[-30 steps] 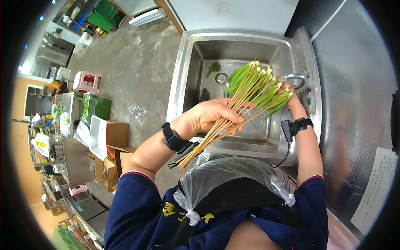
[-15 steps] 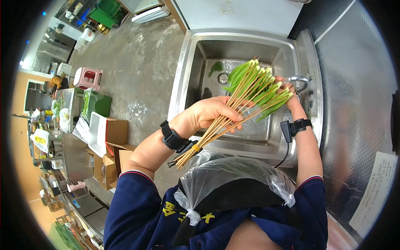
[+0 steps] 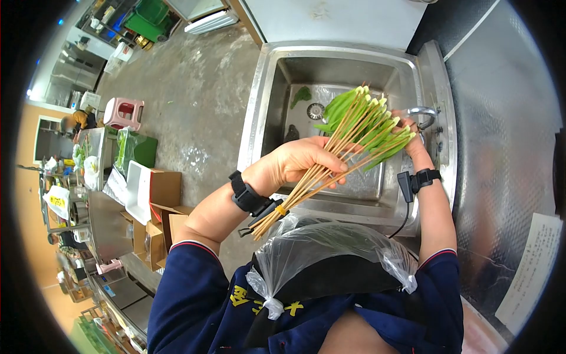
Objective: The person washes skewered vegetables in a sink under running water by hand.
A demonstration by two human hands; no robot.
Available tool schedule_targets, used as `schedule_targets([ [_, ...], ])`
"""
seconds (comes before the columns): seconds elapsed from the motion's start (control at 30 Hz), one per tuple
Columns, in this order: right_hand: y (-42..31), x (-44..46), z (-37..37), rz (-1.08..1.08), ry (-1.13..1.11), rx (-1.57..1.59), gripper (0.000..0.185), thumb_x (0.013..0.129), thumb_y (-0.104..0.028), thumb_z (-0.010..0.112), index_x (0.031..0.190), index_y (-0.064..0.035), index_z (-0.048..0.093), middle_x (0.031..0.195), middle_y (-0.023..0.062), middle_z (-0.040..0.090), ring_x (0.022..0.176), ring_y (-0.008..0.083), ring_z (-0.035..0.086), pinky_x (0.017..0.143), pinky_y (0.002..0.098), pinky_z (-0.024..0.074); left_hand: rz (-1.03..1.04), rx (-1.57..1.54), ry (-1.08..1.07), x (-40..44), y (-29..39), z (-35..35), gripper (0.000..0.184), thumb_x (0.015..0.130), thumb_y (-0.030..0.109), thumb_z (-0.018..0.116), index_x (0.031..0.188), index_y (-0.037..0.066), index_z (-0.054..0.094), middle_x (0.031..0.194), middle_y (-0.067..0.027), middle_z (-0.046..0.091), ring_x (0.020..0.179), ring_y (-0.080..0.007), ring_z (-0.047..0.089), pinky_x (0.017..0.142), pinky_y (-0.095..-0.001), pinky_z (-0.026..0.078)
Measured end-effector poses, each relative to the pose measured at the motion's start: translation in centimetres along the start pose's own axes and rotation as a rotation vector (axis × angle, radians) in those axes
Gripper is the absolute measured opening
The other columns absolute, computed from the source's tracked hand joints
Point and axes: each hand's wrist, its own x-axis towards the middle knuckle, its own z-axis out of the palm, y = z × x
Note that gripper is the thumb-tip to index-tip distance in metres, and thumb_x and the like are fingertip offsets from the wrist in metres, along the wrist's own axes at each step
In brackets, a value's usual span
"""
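Observation:
My left hand [image 3: 306, 159] is closed around a fan of thin wooden skewers [image 3: 321, 174] over the sink [image 3: 252, 121]. Long green leaves [image 3: 342, 109] with pale cut ends are threaded at the far end of the sticks. A yellow band [image 3: 282, 210] binds the skewers near their bare lower ends, by my left wrist. My right hand [image 3: 413, 131] is beside the curved metal faucet [image 3: 425, 110], just behind the leaf ends. Its fingers are mostly hidden, so I cannot tell whether they touch the leaves or the faucet.
A green scrap [image 3: 302, 95] lies near the sink drain [image 3: 316, 111]. Textured metal sheeting [image 3: 501, 118] rises on the right. To the left are a pink stool [image 3: 124, 113], cardboard boxes [image 3: 165, 187] and a steel table [image 3: 106, 221]. Another person [image 3: 84, 119] is far left.
The skewers and both hands stay almost in the same place. The leaf ends have shifted very slightly, and the view has moved a little.

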Motion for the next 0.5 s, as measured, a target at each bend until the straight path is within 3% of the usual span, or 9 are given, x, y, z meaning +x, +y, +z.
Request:
schedule_targets([
  [0.13, 0.1, -0.1, -0.3, 0.048, -0.025, -0.068, 0.014, 0.076, -0.010, 0.052, 0.088, -0.0021, 0.054, 0.074, 0.0006, 0.056, 0.067, 0.0091, 0.049, 0.063, 0.0247, 0.0418, -0.008, -0.005, 0.002, 0.1, 0.1, 0.3, 0.053, 0.074, 0.000, 0.061, 0.122, 0.000, 0.038, 0.079, -0.0072, 0.056, 0.066, -0.0158, 0.061, 0.052, -0.0229, 0.054],
  [0.23, -0.2, -0.7, -0.2, 0.083, 0.000, 0.025, 0.013, 0.077, -0.008, 0.051, 0.088, -0.0016, 0.054, 0.079, 0.0022, 0.059, 0.071, 0.0100, 0.051, 0.065, 0.0244, 0.0425, -0.011, 0.000, -0.009, 0.1, 0.1, 0.3, 0.053, 0.074, 0.000, 0.060, 0.122, 0.000, 0.038, 0.079, -0.0074, 0.056, 0.066, -0.0159, 0.061, 0.052, -0.0231, 0.055],
  [0.3, -0.2, -0.9, -0.1, 0.097, -0.050, 0.248, 0.021, 0.074, -0.011, 0.053, 0.093, -0.0019, 0.055, 0.085, 0.0001, 0.058, 0.077, 0.0113, 0.052, 0.069, 0.0257, 0.0428, -0.016, 0.003, -0.005, 0.1, 0.2, 0.3, 0.053, 0.074, 0.000, 0.060, 0.122, 0.000, 0.038, 0.079, -0.0074, 0.056, 0.066, -0.0160, 0.061, 0.052, -0.0232, 0.055],
  [0.5, -2.2, -1.4, -0.1, 0.172, -0.042, 0.264, 0.023, 0.075, -0.013, 0.055, 0.095, -0.0018, 0.054, 0.087, 0.0006, 0.058, 0.078, 0.0110, 0.053, 0.071, 0.0248, 0.0434, -0.014, -0.011, -0.011, 0.3, -0.1, 0.0, 0.053, 0.075, -0.001, 0.060, 0.122, 0.000, 0.038, 0.078, -0.0082, 0.056, 0.066, -0.0163, 0.061, 0.052, -0.0235, 0.055],
])
